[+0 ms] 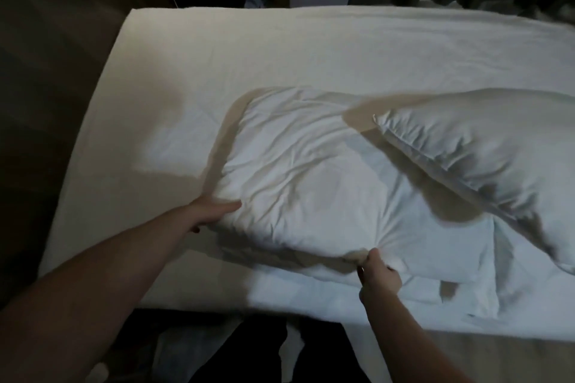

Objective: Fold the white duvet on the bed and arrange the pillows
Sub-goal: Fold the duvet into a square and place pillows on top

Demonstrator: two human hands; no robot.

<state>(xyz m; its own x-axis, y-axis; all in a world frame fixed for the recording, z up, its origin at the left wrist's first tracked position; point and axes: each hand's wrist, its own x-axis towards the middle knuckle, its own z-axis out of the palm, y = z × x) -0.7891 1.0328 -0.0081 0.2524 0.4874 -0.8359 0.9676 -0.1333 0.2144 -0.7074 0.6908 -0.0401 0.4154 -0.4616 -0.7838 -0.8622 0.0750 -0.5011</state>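
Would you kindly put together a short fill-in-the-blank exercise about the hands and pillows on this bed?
1. The number of hands gripping the near pillow is ____.
2. The right hand pinches the near pillow's ____ edge.
3. The second pillow overlaps the near pillow on its ____ side.
4. The left hand grips the near pillow with the ____ lying on top.

Missing words: two; front; right; thumb

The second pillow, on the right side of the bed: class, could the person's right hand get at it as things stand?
Probably yes. The right hand pinches the near pillow, but nothing lies between it and the second pillow; it would have to let go first.
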